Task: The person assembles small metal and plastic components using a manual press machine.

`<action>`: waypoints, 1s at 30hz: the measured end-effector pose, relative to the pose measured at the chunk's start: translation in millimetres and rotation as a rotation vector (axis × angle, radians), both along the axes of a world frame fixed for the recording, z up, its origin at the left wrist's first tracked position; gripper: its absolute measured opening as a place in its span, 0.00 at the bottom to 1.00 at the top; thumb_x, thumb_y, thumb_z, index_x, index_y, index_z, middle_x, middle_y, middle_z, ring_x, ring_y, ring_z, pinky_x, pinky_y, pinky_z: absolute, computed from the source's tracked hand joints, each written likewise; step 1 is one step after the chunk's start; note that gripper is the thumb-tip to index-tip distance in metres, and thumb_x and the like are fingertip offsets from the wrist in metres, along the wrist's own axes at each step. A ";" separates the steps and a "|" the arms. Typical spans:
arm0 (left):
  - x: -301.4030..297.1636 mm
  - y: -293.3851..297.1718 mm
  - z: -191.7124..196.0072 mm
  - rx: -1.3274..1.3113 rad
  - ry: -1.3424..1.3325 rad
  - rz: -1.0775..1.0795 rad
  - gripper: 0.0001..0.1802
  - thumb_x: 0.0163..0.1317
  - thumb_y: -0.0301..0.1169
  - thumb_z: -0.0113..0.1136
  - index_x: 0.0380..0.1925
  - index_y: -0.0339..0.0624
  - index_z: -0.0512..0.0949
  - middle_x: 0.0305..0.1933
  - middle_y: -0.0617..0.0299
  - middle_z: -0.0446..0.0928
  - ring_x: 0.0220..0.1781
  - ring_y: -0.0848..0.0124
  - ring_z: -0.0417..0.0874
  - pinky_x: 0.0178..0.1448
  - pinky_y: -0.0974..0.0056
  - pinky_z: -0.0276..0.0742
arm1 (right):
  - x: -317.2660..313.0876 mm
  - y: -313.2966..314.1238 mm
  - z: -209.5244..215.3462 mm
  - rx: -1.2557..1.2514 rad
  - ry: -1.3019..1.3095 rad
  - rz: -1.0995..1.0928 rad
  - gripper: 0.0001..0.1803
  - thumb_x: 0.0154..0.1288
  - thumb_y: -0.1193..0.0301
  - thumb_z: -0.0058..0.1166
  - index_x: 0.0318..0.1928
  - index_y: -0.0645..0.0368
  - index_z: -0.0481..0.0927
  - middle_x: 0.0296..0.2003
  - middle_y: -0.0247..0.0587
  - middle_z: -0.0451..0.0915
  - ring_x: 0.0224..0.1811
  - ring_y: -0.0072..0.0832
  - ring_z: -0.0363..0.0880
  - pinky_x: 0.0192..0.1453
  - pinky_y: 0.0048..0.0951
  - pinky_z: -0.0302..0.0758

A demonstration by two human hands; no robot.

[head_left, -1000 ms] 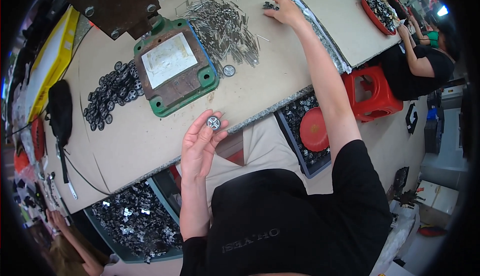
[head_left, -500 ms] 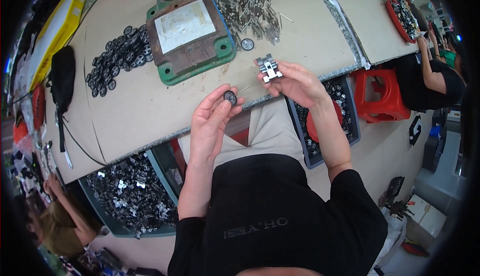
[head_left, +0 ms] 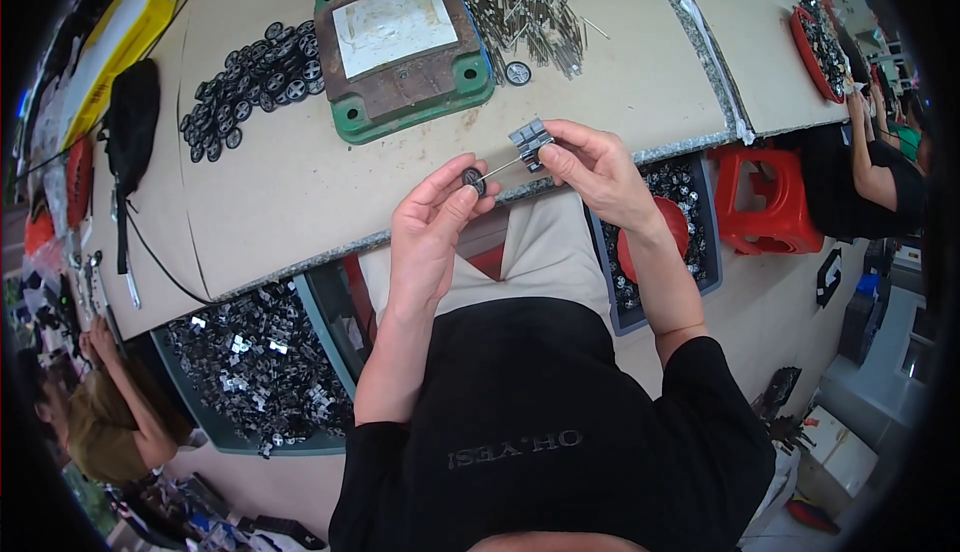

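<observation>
At the far left we see a yellow tray (head_left: 120, 37) along the edge of the beige tabletop (head_left: 290, 192), with a black pouch (head_left: 130, 117) beside it. Next comes a pile of small black wheels (head_left: 250, 77) spread on the tabletop. Below the tabletop edge, a grey bin (head_left: 255, 367) holds many small dark and silver parts.

In the upper middle stands a green press base (head_left: 405, 47) with a rusty brown plate and a pale sheet on top. Right of it lies a heap of thin metal pins (head_left: 525, 2), with a single wheel (head_left: 517, 74) lying just beside the heap.

In the centre, over the near edge of the tabletop, our left hand (head_left: 430, 227) pinches a small black wheel (head_left: 473, 180) between thumb and fingertips. A thin metal pin (head_left: 500, 167) runs from this wheel to a small grey metal block (head_left: 530, 144), which our right hand (head_left: 595, 167) grips between thumb and fingers. The two hands are close together.

Farther right, a blue bin (head_left: 690, 242) of parts holds a red bowl (head_left: 650, 252), and a red stool (head_left: 765, 202) stands next to it. At the far right another person (head_left: 870, 172) sits at the neighbouring bench.
</observation>
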State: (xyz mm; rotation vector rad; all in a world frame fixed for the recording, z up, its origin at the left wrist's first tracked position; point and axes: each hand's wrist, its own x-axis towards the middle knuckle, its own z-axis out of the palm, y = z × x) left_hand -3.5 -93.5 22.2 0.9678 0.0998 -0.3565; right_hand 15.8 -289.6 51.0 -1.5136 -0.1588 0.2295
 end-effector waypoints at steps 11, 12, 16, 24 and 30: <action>-3.6 -4.4 -1.8 0.072 -0.063 0.072 0.17 0.59 0.20 0.53 0.50 0.31 0.71 0.46 0.51 0.76 0.44 0.64 0.80 0.49 0.66 0.77 | -4.1 11.3 -7.5 -0.133 -0.109 -0.105 0.14 0.65 0.74 0.48 0.49 0.68 0.73 0.36 0.37 0.77 0.35 0.16 0.72 0.37 0.18 0.70; -3.7 -4.5 -2.7 0.076 -0.064 0.074 0.17 0.59 0.20 0.53 0.50 0.31 0.71 0.46 0.51 0.76 0.44 0.64 0.80 0.49 0.66 0.77 | -4.3 12.8 -8.1 -0.131 -0.122 -0.128 0.14 0.65 0.74 0.47 0.49 0.68 0.73 0.36 0.36 0.77 0.33 0.16 0.72 0.36 0.17 0.70; -8.4 -9.4 -7.9 0.171 -0.184 0.131 0.17 0.59 0.20 0.53 0.50 0.31 0.71 0.46 0.50 0.76 0.43 0.63 0.81 0.48 0.66 0.78 | -4.0 11.5 -12.5 -0.106 -0.094 -0.089 0.14 0.65 0.76 0.46 0.50 0.67 0.73 0.36 0.36 0.77 0.31 0.15 0.70 0.33 0.16 0.68; -8.5 -4.3 0.0 -0.045 0.065 0.064 0.16 0.58 0.18 0.53 0.49 0.28 0.72 0.45 0.52 0.77 0.43 0.63 0.81 0.49 0.67 0.78 | -1.6 11.8 -15.0 -0.293 -0.303 -0.102 0.14 0.64 0.77 0.45 0.50 0.66 0.74 0.31 0.33 0.73 0.25 0.14 0.65 0.27 0.16 0.64; -11.7 -5.1 0.4 -0.010 0.040 0.107 0.16 0.58 0.19 0.54 0.48 0.28 0.72 0.44 0.51 0.77 0.42 0.62 0.81 0.48 0.67 0.79 | -3.4 14.7 -18.6 -0.099 -0.170 -0.110 0.14 0.64 0.77 0.45 0.49 0.65 0.74 0.29 0.33 0.73 0.24 0.15 0.66 0.27 0.17 0.64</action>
